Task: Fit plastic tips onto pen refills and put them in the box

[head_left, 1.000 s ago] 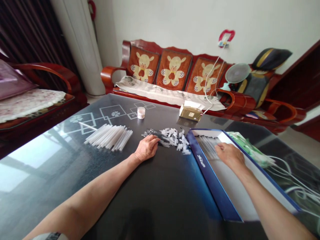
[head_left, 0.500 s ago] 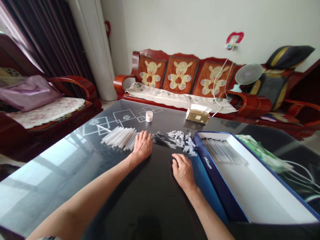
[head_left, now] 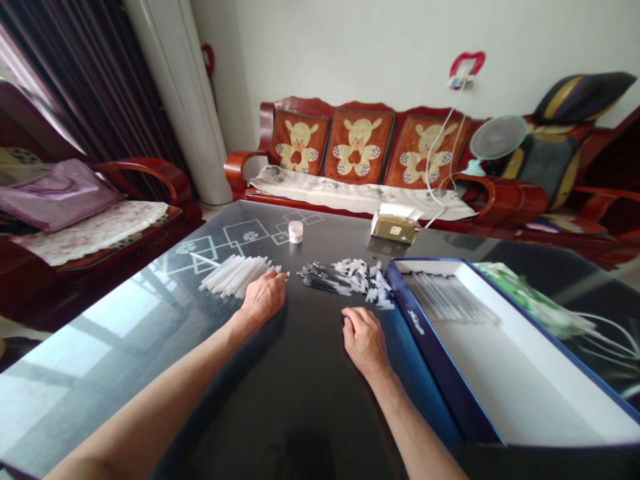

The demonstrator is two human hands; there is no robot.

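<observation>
Fingers of the left hand (head_left: 264, 298) curl loosely downward, palm toward the bench (head_left: 320, 407), their tips at the near end of a bundle of white plastic tubes (head_left: 233, 276) lying side by side at the hand's 10 o'clock; whether they pinch a tube is too small to tell. Right hand (head_left: 365, 341) rests palm down on the bench, half curled and holding nothing that shows. At its 12 o'clock, just out of reach of the fingers, lies a loose heap of black-tipped pen refills (head_left: 320, 277) mixed with small white plastic pieces (head_left: 363, 272). At its 3 o'clock stands an open white box (head_left: 470, 353) with blue edges, its near wall close beside the hand; a row of clear refills (head_left: 447, 298) lies inside toward the far end. Past the box, at 2 o'clock, a green-and-white bag (head_left: 525, 300) sits beside white cords (head_left: 607, 327). Farther out on the bench, at 12 o'clock, stand a small white jar (head_left: 295, 231) and a cardboard packet (head_left: 395, 228). Beyond the bench edge sits a red wooden sofa (head_left: 250, 163) with bear-pattern cushions (head_left: 358, 147), newspaper (head_left: 350, 195) along its seat, and a small fan (head_left: 499, 138) at its far end.
</observation>
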